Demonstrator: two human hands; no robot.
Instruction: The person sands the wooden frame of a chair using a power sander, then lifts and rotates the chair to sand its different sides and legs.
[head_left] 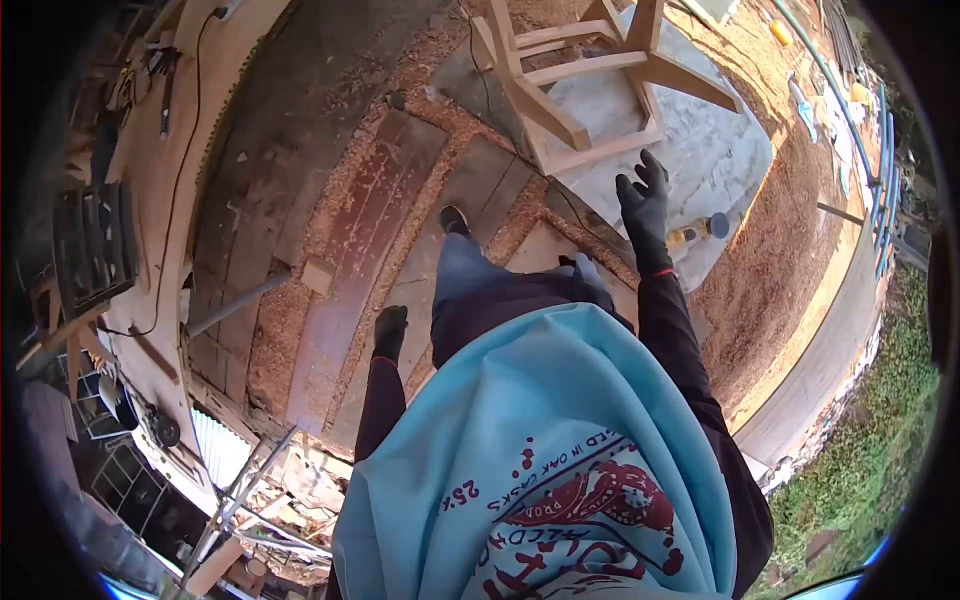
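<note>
My right hand (645, 205), in a black glove, reaches forward with its fingers apart and holds nothing. Just beyond its fingertips stands a bare wooden frame (600, 150) with several angled legs, like an unfinished chair or stool turned over. It rests on a grey marbled board (700, 150). Close to my right wrist lies a small bottle (690, 233) with yellowish contents and a dark cap. My left hand (390, 330), also gloved in black, hangs low at my side, away from the frame. Its fingers blur into one dark shape.
Wood shavings (410, 240) cover much of the plank floor. A wood block (318, 277) and a metal bar (240, 302) lie to the left. A long workbench (165, 200) with a cable runs along the left side. Blue pipes (884, 180) and greenery (850, 460) edge the right.
</note>
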